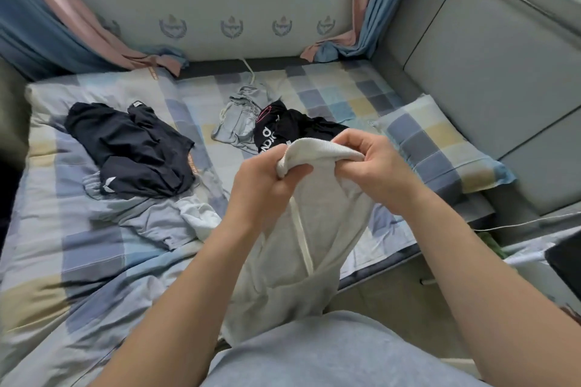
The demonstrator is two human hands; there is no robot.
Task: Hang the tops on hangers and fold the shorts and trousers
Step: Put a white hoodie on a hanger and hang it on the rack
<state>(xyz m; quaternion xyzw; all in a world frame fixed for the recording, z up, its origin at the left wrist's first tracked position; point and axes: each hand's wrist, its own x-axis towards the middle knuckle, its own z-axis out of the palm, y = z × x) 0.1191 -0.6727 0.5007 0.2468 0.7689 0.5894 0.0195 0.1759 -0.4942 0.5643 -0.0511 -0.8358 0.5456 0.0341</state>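
Observation:
I hold a light grey garment (314,229) with a white ribbed band and a white drawstring up over the bed's edge; it hangs down towards my lap. My left hand (264,179) grips the band's left end and my right hand (377,163) grips its right end. On the bed lie a dark navy garment (132,147) at the left, a pale grey-blue piece (157,223) in front of it, grey shorts (239,125) with cords further back, and a black garment with white lettering (283,128) just behind my hands.
The checked bedspread (78,260) covers the bed, with a checked pillow (440,150) at the right and another (94,91) at the back left. A grey padded headboard (487,72) rises on the right. Curtains (47,24) hang at the back corners. A white cable (518,223) runs at the right.

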